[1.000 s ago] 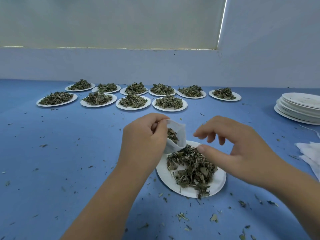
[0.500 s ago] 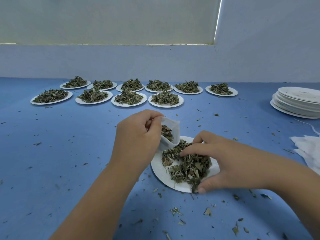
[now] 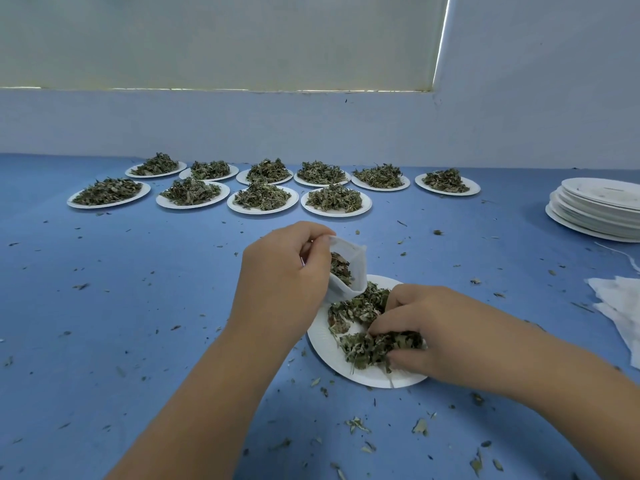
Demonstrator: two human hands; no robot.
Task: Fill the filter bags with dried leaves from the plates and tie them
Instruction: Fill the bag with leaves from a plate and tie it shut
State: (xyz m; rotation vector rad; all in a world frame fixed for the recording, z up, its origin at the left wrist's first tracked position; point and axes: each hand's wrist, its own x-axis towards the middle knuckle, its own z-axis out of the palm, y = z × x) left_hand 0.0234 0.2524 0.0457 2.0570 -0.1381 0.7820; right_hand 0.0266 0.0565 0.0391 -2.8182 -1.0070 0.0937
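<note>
While left hand (image 3: 280, 289) pinches the filter bag (image 3: 348, 271) mouth-up over the plate (image 3: 363, 375) so spills land there, right hand (image 3: 415, 327) curls round dried leaves (image 3: 367, 348) on worktop (image 3: 138, 306)

The blue surface (image 3: 138, 306) is littered all over with leaf crumbs (image 3: 419, 427). Along its far side sit ten white plates (image 3: 107, 205) in two rows, each heaped with dried leaves (image 3: 334, 199). A nearer plate (image 3: 332, 358) of leaves lies up front. At the right stands a stack of empty plates (image 3: 595, 216), with white sheets (image 3: 620, 306) nearer the front.
</note>
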